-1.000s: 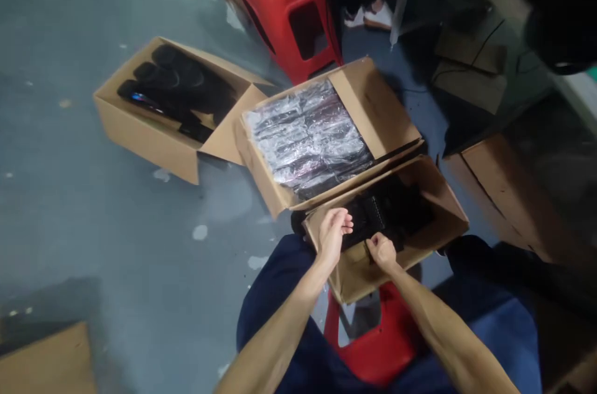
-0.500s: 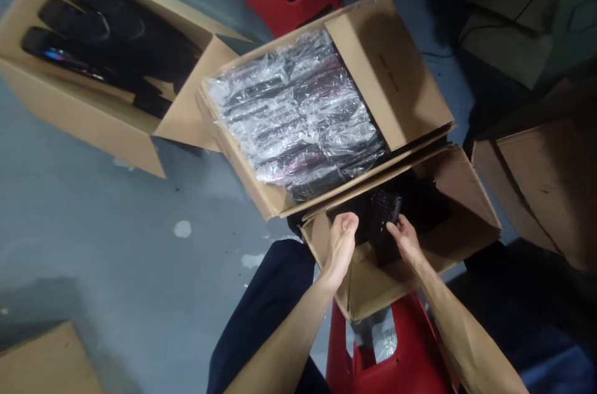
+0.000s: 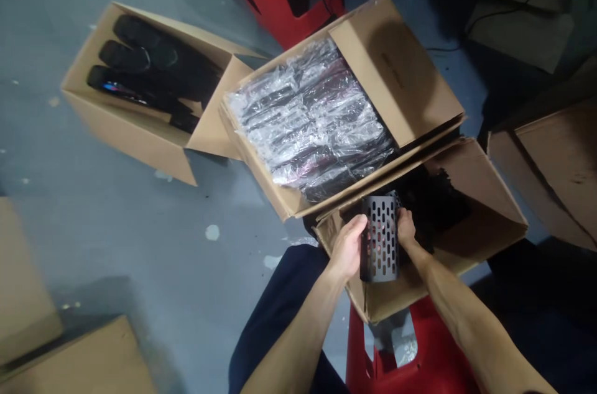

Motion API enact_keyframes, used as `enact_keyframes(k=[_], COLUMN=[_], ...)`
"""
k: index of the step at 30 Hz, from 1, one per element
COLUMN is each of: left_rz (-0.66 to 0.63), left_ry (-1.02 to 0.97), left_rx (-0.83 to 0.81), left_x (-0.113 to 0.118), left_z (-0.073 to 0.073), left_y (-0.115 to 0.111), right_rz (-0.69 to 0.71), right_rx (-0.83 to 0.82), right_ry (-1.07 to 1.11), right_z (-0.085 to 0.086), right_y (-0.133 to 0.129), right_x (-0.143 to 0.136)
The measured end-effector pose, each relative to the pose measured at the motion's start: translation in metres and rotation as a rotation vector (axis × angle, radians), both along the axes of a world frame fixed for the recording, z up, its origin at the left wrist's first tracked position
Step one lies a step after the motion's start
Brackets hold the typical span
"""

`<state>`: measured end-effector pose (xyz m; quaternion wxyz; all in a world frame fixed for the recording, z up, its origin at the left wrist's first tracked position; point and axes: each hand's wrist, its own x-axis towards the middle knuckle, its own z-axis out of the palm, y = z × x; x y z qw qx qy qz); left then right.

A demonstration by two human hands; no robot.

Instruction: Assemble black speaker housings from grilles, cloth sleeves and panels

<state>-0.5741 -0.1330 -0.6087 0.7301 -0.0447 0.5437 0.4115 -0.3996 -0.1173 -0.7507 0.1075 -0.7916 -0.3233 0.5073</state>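
Above the open carton [image 3: 494, 207] between my legs is a dark grey curved perforated cover [image 3: 383, 242] with rows of slots. My left hand [image 3: 347, 248] holds its left edge, thumb toward the top. On the upper right edge, my right hand [image 3: 407, 229] grips it, some fingers hidden behind the cover. Dark pieces [image 3: 431, 204] lie in shadow inside the carton, too dim to make out. Just beyond, a second carton [image 3: 280, 198] holds rows of dark items in clear plastic wrap [image 3: 321, 120].
At the left, another open carton [image 3: 125, 133] contains several long black parts [image 3: 158, 58]. Red plastic stools stand below the near carton [image 3: 429, 344] and at the back [image 3: 289, 2]. More cardboard boxes are at the right [image 3: 559, 176] and lower left [image 3: 88, 363].
The perforated cover has come up out of the carton, its slotted face now visible. My left hand, previously holding nothing visible, now grips its left edge. The whole view has shifted slightly.
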Motion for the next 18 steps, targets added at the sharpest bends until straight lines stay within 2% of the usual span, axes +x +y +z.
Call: enact_keyframes(k=[2,4,6,8,11,15,18], left_rz=[-0.003,-0.009,-0.014,-0.016,-0.015,-0.019,-0.011], left_ry=[0.015,0.046,0.089,0.144,0.224,0.367,0.41], left_rx=[-0.009,-0.021,-0.032,-0.033,0.014,0.069,0.072], left_x=[-0.002,-0.004,-0.006,-0.008,-0.011,-0.014,-0.01], left_z=[-0.002,-0.003,-0.003,-0.003,-0.004,-0.008,-0.011], left_y=[0.002,0.003,0.005,0.006,0.005,0.0,-0.006], right_rz=[0.012,0.011,-0.012,-0.068,-0.201,-0.384,-0.471], right_rx=[-0.033,-0.057,-0.049,-0.006,0.103,0.242,0.264], right_ry=[-0.033,-0.034,-0.018,0.007,0.09,0.301,0.458], right_z=[-0.019,-0.029,-0.033,-0.028,-0.003,0.057,0.099], right_y=[0.006,0.009,0.009,0.007,-0.001,-0.021,-0.04], right_x=[-0.007,-0.01,-0.008,0.0,0.02,0.045,0.044])
